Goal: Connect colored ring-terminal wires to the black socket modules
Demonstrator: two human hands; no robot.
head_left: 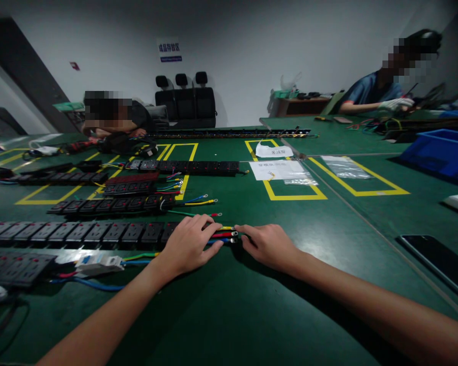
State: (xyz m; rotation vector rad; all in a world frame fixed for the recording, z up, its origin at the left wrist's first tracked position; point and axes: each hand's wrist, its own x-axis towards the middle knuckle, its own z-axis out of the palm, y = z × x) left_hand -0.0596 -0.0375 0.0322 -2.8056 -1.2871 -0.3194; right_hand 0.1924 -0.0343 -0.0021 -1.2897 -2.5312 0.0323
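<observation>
Palm down, the left hand [191,243] lies over the wires [224,235], fingers loosely curled. Opposite, the right hand [269,245] reaches its half-bent fingers to their tips; neither grip's hold is clear.

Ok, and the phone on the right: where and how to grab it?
Take the phone across its two long edges near the far end, right hand coming from above, thumb on the left edge. It looks slim and lies flat; its near end runs out of the picture, so I can't judge that part.
</observation>
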